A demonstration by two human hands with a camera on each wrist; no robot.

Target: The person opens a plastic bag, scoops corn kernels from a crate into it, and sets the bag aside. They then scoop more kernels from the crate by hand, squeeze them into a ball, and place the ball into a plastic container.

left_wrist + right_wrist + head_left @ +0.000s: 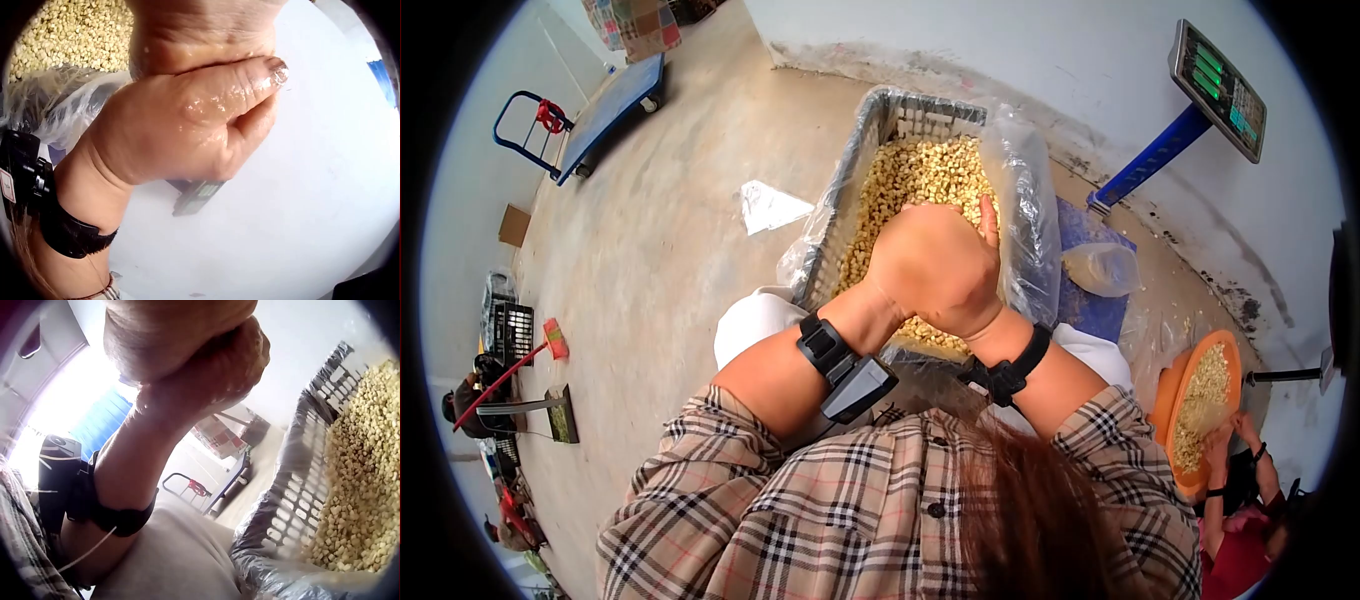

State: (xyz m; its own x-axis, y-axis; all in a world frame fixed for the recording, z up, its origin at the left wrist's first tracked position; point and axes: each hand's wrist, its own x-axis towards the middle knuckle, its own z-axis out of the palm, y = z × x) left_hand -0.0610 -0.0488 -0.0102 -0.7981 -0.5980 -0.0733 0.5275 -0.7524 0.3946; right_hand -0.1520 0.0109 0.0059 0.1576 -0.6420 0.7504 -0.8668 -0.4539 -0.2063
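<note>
Both hands are clasped together over a plastic-lined crate of small pale-yellow pieces that look like corn kernels. My left hand lies over the right one in the head view, its fingers hidden. The right hand wraps against the heel of the left hand in the left wrist view, its thumb extended along it. Wet bits cling to the right thumb and knuckles. In the right wrist view, the left hand shows curled beneath the near hand, beside the crate. Whether anything lies between the palms, I cannot tell.
A digital scale on a blue post stands at the right, with a clear plastic container on its blue platform. Another person's hands work at an orange basin. A blue trolley stands at the far left.
</note>
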